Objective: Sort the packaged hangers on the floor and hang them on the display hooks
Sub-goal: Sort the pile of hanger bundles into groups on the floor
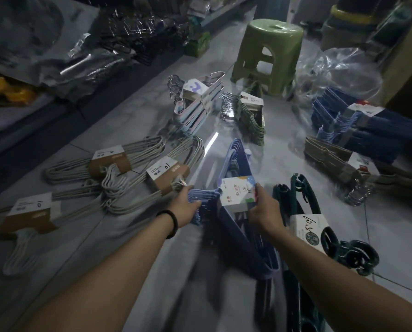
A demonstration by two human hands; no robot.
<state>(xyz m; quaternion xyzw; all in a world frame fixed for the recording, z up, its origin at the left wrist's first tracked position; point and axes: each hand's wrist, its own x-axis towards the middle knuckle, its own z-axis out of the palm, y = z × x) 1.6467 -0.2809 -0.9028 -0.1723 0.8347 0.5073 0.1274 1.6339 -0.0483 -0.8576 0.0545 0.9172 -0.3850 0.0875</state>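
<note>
A pack of blue hangers with a white paper band lies on the grey floor before me. My left hand grips its bundled hooks on the left side. My right hand holds the right edge of the band. Several packs of white wire hangers with brown bands lie to the left. A dark green pack lies just right of my right hand. Pastel and olive packs sit farther ahead. Dark blue and tan packs are stacked at the right.
A green plastic stool stands ahead in the aisle. Crumpled clear plastic bags lie to its right. A low shelf with bagged goods runs along the left. A cardboard box stands at the far right.
</note>
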